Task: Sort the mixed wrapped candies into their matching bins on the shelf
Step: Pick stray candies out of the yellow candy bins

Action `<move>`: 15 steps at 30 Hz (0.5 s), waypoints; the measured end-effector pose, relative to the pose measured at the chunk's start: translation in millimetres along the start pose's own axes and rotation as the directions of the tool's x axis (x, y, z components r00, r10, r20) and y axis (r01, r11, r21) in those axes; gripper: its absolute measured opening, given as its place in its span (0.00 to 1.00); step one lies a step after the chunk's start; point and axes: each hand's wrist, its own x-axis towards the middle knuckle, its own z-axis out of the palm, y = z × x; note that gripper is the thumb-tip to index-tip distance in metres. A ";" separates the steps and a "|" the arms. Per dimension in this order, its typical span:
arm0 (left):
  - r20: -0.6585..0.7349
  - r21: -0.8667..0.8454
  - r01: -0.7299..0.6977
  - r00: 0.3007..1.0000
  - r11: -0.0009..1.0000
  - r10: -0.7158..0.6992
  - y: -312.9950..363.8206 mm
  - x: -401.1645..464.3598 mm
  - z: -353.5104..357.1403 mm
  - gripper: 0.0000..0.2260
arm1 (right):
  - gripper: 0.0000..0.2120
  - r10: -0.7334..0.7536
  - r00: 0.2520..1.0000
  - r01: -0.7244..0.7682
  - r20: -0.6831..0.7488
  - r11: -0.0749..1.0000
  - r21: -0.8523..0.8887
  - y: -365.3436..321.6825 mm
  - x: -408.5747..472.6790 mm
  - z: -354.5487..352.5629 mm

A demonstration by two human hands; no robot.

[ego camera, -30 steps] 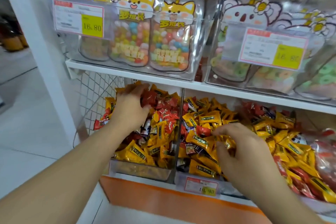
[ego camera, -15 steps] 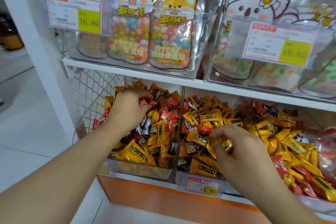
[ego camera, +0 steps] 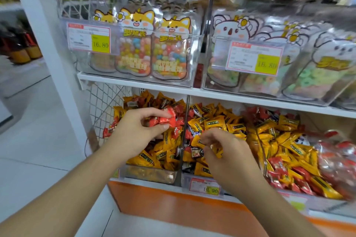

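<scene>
**Hands in the candy bins, much of the aisle a blur**

A shop aisle surrounds me, and the white shelf (ego camera: pixel 134 81) above carries clear tubs of cartoon-faced candy pouches (ego camera: pixel 169 48), their print too smeared to read apart from a yellow price tag (ego camera: pixel 100 44). Below it sit the open bins. My left hand (ego camera: pixel 134 131) is over the left bin (ego camera: pixel 150 175), fingers and thumb curled round a small bunch of red wrapped candies (ego camera: pixel 167 118) held just above the mixed red and yellow heap. My right hand (ego camera: pixel 229 158) is over the front edge of the middle bin (ego camera: pixel 194 181), fingers pinching a yellow wrapped candy (ego camera: pixel 198 143); my own knuckles hide how many pieces I have. A thin divider (ego camera: pixel 185 131) stands between the two bins. The right bin (ego camera: pixel 289 140) holds the same mix, and its far right corner dissolves into blur, where something red in clear wrap (ego camera: pixel 339 161) cannot be made out. Behind the top shelf a person is cut off by the frame
</scene>
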 end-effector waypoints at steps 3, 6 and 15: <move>0.081 -0.086 0.004 0.997 0.996 0.003 14.8 -15.2 12.8 0.11 | 0.20 0.084 0.994 -0.100 0.068 0.952 0.290 -9.7 3.1 -3.7; 0.195 -0.079 -0.005 0.981 0.997 0.020 24.1 -22.3 30.9 0.12 | 0.25 0.119 0.967 -0.223 0.225 0.819 0.529 -13.9 7.1 -10.1; 0.229 -0.132 -0.041 0.971 0.990 0.071 33.9 -19.1 76.6 0.13 | 0.12 0.254 0.957 -0.284 0.138 0.731 0.621 8.4 6.0 -26.7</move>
